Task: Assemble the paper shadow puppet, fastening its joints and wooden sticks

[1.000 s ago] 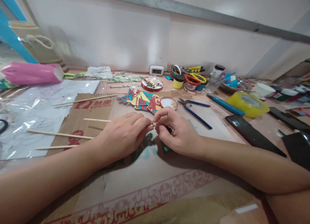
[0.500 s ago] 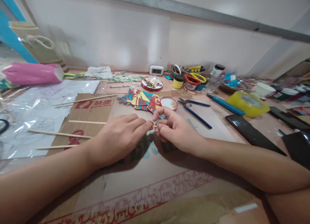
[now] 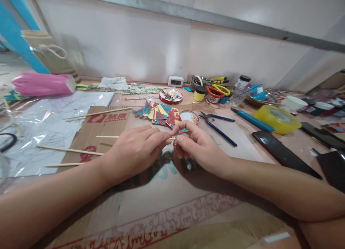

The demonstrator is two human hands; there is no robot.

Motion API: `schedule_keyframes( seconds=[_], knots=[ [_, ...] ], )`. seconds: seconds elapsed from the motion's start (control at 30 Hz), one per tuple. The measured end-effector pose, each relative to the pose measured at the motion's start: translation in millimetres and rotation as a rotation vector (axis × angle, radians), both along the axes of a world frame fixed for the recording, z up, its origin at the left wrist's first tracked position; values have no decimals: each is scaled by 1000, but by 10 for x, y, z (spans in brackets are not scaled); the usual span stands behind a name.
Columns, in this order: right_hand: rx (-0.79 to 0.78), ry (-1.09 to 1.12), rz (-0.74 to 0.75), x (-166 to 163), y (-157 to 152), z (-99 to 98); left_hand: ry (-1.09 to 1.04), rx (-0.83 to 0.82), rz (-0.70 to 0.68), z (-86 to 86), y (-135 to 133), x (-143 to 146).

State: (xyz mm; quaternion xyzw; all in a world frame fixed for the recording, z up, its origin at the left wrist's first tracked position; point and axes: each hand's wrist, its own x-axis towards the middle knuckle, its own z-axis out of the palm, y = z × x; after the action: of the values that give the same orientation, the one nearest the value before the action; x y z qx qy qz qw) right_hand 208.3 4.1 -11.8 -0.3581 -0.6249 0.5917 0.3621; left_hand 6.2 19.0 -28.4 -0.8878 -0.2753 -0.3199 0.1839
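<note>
Head view: your forearms come in from below over the cardboard sheet point(image 3: 107, 123) on the bench point(image 3: 299, 141).
Left hand point(image 3: 134, 152): your fingers point(image 3: 157, 140) are closed in a pinch on the wooden stick point(image 3: 107, 136), which runs out leftward from under the hand.
Right hand point(image 3: 201, 148): thumb and forefinger are pressed together on the stick's right tip, just beside your left fingertips, with the other fingers curled under. You cannot tell whether anything small sits in that pinch too.
Wooden stick: roughly level, low over the middle of the cardboard, spanning both hands.
Paper puppet point(image 3: 161, 114): flat on the cardboard just behind your knuckles, in red, yellow and blue.
Bead tin point(image 3: 189, 116): just beside the puppet's right end.
Pliers point(image 3: 218, 125): blue-handled, to the right of the tin.
Loose sticks point(image 3: 70, 150): three lie apart to your left.
Tape roll point(image 3: 277, 119): yellow, well to the right.
</note>
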Motion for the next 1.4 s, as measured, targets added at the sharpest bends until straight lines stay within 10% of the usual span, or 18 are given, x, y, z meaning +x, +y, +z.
schedule_keyframes(
  seconds=[0.3, 0.9, 1.07, 1.4],
  knots=[
    [262, -49, -92, 15, 43, -15, -72, -70, 12, 18, -13, -16],
    [69, -6, -61, -16, 59, -38, 105, 10, -180, 91, -107, -12],
    [103, 8, -106, 15, 173, -29, -24, -22, 48, 3, 88, -72],
    [755, -741, 190, 382, -138, 944, 227, -501, 262, -50, 275, 27]
  ],
)
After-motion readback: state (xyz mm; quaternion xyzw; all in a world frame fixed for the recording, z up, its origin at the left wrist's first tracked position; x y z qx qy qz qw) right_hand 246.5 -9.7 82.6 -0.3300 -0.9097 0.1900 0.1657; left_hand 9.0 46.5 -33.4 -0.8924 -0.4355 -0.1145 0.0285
